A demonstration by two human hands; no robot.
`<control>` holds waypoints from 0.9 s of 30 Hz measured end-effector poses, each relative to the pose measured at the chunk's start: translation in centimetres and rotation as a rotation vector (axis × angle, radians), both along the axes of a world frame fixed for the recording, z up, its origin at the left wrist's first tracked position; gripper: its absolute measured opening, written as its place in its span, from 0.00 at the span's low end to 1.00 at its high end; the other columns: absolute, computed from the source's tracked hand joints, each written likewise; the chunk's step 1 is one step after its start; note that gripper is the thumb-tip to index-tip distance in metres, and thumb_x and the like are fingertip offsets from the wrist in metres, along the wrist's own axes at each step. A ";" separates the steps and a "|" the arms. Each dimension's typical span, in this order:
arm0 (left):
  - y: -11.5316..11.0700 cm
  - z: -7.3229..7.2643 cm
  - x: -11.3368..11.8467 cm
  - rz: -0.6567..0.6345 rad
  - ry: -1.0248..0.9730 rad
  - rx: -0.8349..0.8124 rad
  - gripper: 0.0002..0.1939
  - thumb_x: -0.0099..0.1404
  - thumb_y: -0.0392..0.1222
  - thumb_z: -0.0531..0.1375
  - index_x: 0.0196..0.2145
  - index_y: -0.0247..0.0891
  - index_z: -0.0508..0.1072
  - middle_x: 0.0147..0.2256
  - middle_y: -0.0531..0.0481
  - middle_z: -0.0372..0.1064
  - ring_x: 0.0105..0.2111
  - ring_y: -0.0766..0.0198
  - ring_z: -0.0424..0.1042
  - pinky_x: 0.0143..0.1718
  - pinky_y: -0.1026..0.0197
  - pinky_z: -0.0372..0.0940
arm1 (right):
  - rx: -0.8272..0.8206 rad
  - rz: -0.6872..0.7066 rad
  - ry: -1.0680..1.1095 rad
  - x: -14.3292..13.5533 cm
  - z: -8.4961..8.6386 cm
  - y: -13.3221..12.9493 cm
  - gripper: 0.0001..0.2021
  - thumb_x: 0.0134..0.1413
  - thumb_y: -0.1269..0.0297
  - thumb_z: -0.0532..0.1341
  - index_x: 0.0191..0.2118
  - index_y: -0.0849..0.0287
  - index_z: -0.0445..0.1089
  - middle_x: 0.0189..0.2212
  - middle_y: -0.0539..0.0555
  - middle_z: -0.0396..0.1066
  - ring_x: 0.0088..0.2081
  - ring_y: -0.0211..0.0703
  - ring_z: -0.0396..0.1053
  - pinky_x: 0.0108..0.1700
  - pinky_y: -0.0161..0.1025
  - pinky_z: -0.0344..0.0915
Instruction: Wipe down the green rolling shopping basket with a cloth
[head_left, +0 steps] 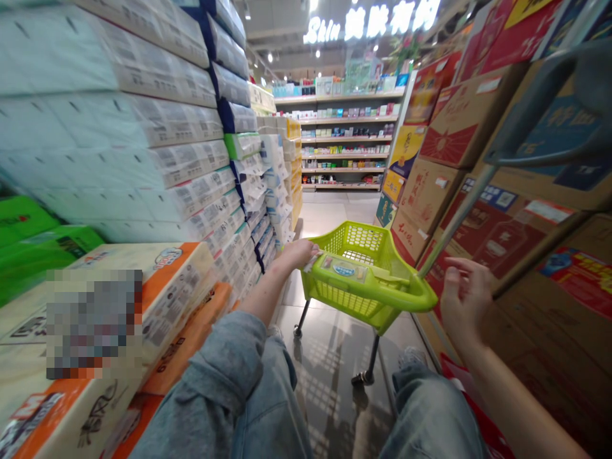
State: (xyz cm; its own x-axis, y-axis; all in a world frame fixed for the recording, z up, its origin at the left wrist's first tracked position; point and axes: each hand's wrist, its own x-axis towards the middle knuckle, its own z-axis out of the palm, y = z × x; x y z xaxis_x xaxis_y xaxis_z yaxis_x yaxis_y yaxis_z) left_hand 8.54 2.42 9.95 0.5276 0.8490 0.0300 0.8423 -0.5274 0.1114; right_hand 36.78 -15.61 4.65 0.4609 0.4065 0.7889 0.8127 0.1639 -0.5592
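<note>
A lime-green shopping cart (370,306), with a perforated basket on dark legs and small wheels, stands in front of me on the tiled floor. My left hand (300,254) is closed round the left end of its handle. A small whitish piece shows beside those fingers; I cannot make out what it is. On the other side, my right hand (466,299) is held just beyond the cart's right corner, its fingers loosely bent and apart, holding nothing. A label lies on the cart's top panel. No goods show in the visible part of the basket.
Tall stacks of wrapped tissue packs (157,127) line the left, with an orange-and-cream pack (176,287) close by. Cardboard cartons (459,121) pile up on the right. A metal pole (461,220) slants past them to a grey plastic part. Stocked shelves (351,119) stand ahead.
</note>
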 end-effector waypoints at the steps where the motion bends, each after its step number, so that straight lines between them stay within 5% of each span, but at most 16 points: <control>1: 0.0 0.2 0.0 -0.012 0.022 -0.025 0.21 0.65 0.55 0.47 0.35 0.41 0.75 0.39 0.46 0.74 0.40 0.58 0.71 0.38 0.62 0.62 | 0.008 0.022 -0.066 -0.6 0.4 -0.1 0.15 0.60 0.56 0.49 0.41 0.58 0.69 0.41 0.58 0.69 0.47 0.48 0.64 0.52 0.50 0.58; 6: 0.1 1.2 0.4 -0.044 0.083 -0.132 0.21 0.65 0.50 0.48 0.31 0.36 0.76 0.33 0.45 0.75 0.31 0.61 0.70 0.31 0.64 0.61 | -0.452 0.358 -0.177 -1.5 0.9 2.0 0.20 0.60 0.51 0.49 0.32 0.55 0.74 0.31 0.54 0.75 0.36 0.45 0.71 0.39 0.40 0.64; 10: 0.1 1.3 0.7 -0.052 0.108 -0.178 0.21 0.65 0.49 0.48 0.31 0.36 0.77 0.32 0.46 0.75 0.29 0.63 0.70 0.31 0.65 0.61 | -0.754 0.374 -0.149 -0.8 0.2 3.3 0.26 0.58 0.44 0.47 0.29 0.50 0.77 0.23 0.51 0.75 0.26 0.43 0.72 0.27 0.37 0.62; 18: -1.0 -0.2 0.3 -0.020 -0.014 0.041 0.24 0.67 0.55 0.43 0.36 0.41 0.75 0.39 0.47 0.75 0.39 0.59 0.71 0.36 0.64 0.62 | -0.779 0.286 -0.367 -1.0 0.3 3.5 0.29 0.59 0.44 0.44 0.23 0.48 0.77 0.22 0.51 0.76 0.25 0.42 0.71 0.25 0.36 0.59; 27: -4.3 -1.3 1.4 0.046 -0.169 0.161 0.26 0.69 0.56 0.39 0.47 0.45 0.71 0.38 0.49 0.75 0.39 0.58 0.73 0.38 0.61 0.62 | -0.829 0.254 -0.351 0.0 0.0 3.3 0.30 0.58 0.42 0.44 0.23 0.49 0.77 0.24 0.53 0.76 0.27 0.43 0.72 0.26 0.36 0.59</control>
State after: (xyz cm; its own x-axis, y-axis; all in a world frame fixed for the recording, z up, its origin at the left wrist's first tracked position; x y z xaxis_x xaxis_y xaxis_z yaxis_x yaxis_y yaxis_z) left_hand 9.94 -1.92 8.62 0.4647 0.8491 0.2512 0.8422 -0.5114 0.1706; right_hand 36.81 -12.28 4.68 0.0716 0.9576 0.2790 0.9518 0.0180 -0.3061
